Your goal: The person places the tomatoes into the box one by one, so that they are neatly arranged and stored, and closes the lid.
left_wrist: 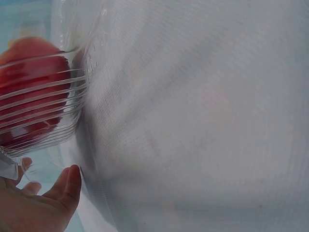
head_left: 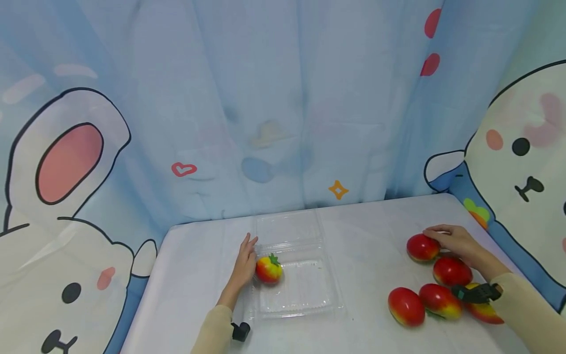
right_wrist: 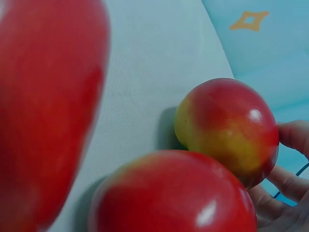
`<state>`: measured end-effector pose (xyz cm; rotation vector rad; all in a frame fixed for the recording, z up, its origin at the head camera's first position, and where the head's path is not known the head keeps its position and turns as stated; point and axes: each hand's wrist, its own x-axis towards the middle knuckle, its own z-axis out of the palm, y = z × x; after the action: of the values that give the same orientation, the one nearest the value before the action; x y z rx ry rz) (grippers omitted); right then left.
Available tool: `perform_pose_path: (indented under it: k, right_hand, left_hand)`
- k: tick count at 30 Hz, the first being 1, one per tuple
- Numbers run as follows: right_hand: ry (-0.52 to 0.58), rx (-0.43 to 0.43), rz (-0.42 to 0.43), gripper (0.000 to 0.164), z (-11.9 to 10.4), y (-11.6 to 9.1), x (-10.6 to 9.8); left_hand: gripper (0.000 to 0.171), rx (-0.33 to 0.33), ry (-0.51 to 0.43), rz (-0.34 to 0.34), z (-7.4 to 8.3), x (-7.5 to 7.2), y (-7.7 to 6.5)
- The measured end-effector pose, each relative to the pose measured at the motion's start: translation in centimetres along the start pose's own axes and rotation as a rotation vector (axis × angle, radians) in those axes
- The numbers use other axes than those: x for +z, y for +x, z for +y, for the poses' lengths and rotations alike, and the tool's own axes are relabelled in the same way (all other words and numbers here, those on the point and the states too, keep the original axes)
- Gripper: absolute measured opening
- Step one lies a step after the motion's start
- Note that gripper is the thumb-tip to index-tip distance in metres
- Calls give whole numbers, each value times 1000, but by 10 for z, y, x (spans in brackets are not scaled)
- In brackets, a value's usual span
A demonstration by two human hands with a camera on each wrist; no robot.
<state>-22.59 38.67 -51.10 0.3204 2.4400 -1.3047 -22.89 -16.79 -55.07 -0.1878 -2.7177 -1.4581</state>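
Head view: right of the box (head_left: 305,290), the right hand (head_left: 455,242) grips a fruit (head_left: 422,248) whose glossy roundness, we judge, could cause slipping — left hand (head_left: 243,263) loose beside the box.

Soft, even light, faint shadows, white glare on the round fruit (right_wrist: 226,133), slight wrist-view blur.

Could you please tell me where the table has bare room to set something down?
Bare table lies between the clear box and the red fruits, and left of the left hand. The right is crowded by those fruits and the right hand.
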Motion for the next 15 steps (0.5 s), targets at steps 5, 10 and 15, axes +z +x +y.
perform_pose_path:
  k: [5,10,15]
  right_hand:
    - [25,-21,10,88,0,1,4]
    - [23,-21,14,91,0,2,6]
    - [1,-4,-16,97,-2,3,5]
  left_hand:
    - [47,1,-13,-4,-1,0,0]
    - [46,-2,-10,-6,-1,0,1]
    - [47,-3,-8,-4,-1,0,1]
